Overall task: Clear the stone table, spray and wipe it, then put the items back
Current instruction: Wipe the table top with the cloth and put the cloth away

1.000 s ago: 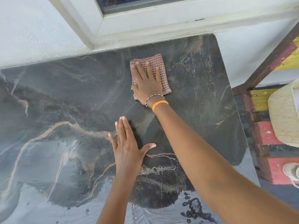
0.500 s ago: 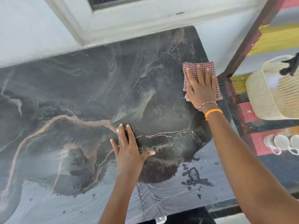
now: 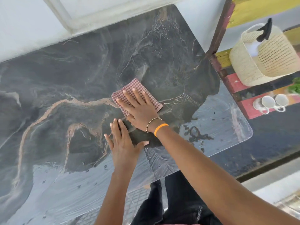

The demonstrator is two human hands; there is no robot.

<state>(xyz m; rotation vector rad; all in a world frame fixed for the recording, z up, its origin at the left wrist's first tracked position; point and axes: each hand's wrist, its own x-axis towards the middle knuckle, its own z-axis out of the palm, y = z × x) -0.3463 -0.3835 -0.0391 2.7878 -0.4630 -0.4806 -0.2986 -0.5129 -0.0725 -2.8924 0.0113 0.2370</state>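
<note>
Checked cloth (image 3: 136, 96) flat on the stone desk (image 3: 65, 82), near the middle, a little toward the right side. Pressed down by the right hand (image 3: 140, 109), palm on the fabric, fingers (image 3: 137, 96) spread and straight, gripping nothing, only pushing flat. Beaded bracelet (image 3: 152, 123) and orange band (image 3: 160, 129) on that wrist. Just beside and below, touching the desk, the left hand (image 3: 122, 143), also flat with fingers stretched out and thumb pointing right, holding nothing. Dark stone surface with pale and brownish veins; near edge shiny and wet, with streaks and some dark drops (image 3: 196, 133) at the right. White wall and window frame (image 3: 90, 15) along the far edge of the desk. To the right, well apart from the cloth, a painted wooden shelf (image 3: 233, 83) in red and yellow, carrying a woven cream basket (image 3: 266, 56) and two white cups (image 3: 274, 101) lying beside each other. Dark trousers (image 3: 178, 200) visible under the near edge.
</note>
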